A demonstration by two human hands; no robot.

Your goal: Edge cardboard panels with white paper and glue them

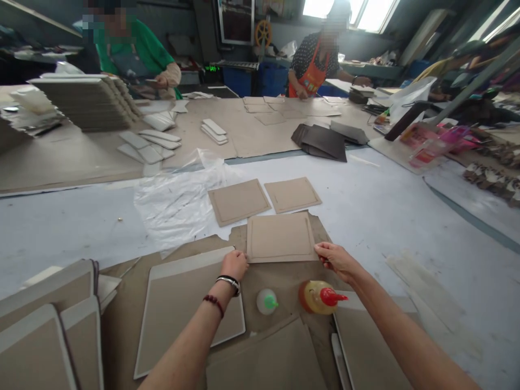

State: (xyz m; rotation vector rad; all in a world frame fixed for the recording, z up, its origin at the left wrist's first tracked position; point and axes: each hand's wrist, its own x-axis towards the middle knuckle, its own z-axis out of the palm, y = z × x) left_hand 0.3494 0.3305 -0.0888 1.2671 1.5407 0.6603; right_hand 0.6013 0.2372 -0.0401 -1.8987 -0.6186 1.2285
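Cardboard panel [280, 236] seemingly pinched by left hand [234, 265] and right hand [335, 257].

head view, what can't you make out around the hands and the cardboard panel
Head view: left hand and right hand meet the cardboard panel; knuckles hide the grip.
Head view: green-capped bottle and red-capped bottle, seen from above; contents hidden.
Head view: lower-right board, cut by right forearm and bottom edge.
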